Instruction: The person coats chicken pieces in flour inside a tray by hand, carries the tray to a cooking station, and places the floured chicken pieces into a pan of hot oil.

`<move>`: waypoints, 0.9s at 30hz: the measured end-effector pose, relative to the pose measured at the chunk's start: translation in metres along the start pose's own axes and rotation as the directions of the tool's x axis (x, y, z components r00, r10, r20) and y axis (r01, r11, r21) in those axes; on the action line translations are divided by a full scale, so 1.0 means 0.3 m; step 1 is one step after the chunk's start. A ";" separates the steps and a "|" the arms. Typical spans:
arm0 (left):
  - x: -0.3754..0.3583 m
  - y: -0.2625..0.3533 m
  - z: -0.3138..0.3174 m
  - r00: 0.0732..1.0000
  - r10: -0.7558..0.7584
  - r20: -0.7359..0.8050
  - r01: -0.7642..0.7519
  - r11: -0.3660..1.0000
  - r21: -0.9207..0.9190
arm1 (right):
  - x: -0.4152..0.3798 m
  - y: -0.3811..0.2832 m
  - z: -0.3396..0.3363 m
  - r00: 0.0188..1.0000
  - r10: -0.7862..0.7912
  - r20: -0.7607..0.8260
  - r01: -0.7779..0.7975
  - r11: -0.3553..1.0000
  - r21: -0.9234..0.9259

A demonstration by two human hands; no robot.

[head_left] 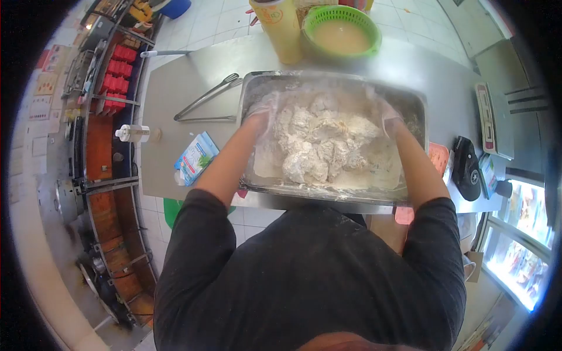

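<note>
A deep metal tray point(333, 196) holds white flour point(260, 167) and a heap of flour-coated pieces that look like battered chicken point(328, 140). Inside its left side is my left hand point(264, 111), in a thin clear glove, beside the heap. My right hand point(386, 114), gloved the same way, is down at the tray's right side. Both hands are blurred and dusted with flour, so their fingers do not show clearly. Neither hand visibly holds a piece.
Metal tongs point(208, 98) and a blue-white packet point(197, 158) lie left of the tray, near a white bottle point(133, 133). Behind it stand a yellow container point(278, 29) and a green basket point(341, 32) with cloudy liquid. A black cap point(466, 168) lies right.
</note>
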State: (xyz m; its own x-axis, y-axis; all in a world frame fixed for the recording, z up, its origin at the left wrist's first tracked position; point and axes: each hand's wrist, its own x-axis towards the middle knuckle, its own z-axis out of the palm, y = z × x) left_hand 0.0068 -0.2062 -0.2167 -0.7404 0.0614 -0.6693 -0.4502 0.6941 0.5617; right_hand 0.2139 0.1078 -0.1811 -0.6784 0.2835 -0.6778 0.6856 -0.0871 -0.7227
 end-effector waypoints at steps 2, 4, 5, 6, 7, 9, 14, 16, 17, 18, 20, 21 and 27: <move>0.133 -0.044 0.086 0.904 0.371 0.211 -0.402 0.907 0.129 | 0.201 0.124 -0.037 0.997 -0.070 0.037 0.061 0.975 0.213; 0.151 -0.030 0.153 0.852 0.390 0.350 -0.392 0.917 -0.068 | 0.233 0.050 0.057 0.997 -0.038 0.065 0.024 0.977 0.213; 0.105 0.003 0.182 0.850 0.355 0.389 -0.312 0.934 -0.172 | 0.239 -0.002 0.135 0.995 -0.004 0.095 -0.016 0.977 0.211; 0.058 0.037 0.211 0.846 0.320 0.427 -0.220 0.938 -0.266 | 0.240 -0.048 0.188 0.992 0.026 0.126 -0.052 0.977 0.208; -0.096 0.133 0.209 0.857 0.419 0.300 -0.424 0.904 -0.054 | 0.186 -0.108 0.203 0.992 0.013 0.122 -0.038 0.978 0.207; -0.220 0.216 0.179 0.827 0.530 0.189 -0.560 0.807 0.189 | 0.050 -0.174 0.202 0.975 0.005 0.220 -0.044 0.984 0.172; -0.275 0.123 0.025 0.594 0.668 0.447 -0.785 0.363 0.501 | -0.092 -0.207 0.075 0.835 -0.264 0.483 0.366 0.922 -0.129; -0.547 0.264 -0.087 0.852 0.353 0.388 -0.517 0.441 0.734 | -0.160 -0.224 0.039 0.854 -0.259 0.452 0.391 0.892 -0.227; -0.430 0.084 -0.078 0.897 0.323 0.303 -0.394 0.894 0.212 | -0.156 -0.196 -0.007 0.875 -0.349 0.336 0.425 0.885 -0.187; -0.316 -0.087 -0.061 0.934 0.240 0.266 -0.108 0.896 -0.430 | -0.148 -0.165 -0.053 0.878 -0.431 0.210 0.465 0.872 -0.154; -0.607 0.056 -0.093 0.948 0.040 0.315 -0.044 0.999 0.007 | 0.006 0.020 -0.076 0.927 -0.370 0.065 0.374 0.924 -0.077; -0.705 0.110 -0.105 0.950 -0.163 0.265 0.030 0.895 0.444 | 0.066 0.093 -0.078 0.968 -0.249 -0.029 0.250 0.967 0.057; -0.353 -0.141 0.122 0.775 -0.186 0.604 0.346 0.925 -0.158 | 0.068 0.134 0.111 0.991 0.062 0.115 -0.115 0.830 0.547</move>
State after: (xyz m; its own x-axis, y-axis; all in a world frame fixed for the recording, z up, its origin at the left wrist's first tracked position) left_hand 0.1224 -0.2158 -0.1875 -0.1889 0.3513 -0.9170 -0.7514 0.5495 0.3653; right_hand 0.2188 0.0783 -0.2287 -0.6605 0.1661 -0.7322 0.5025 -0.6268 -0.5955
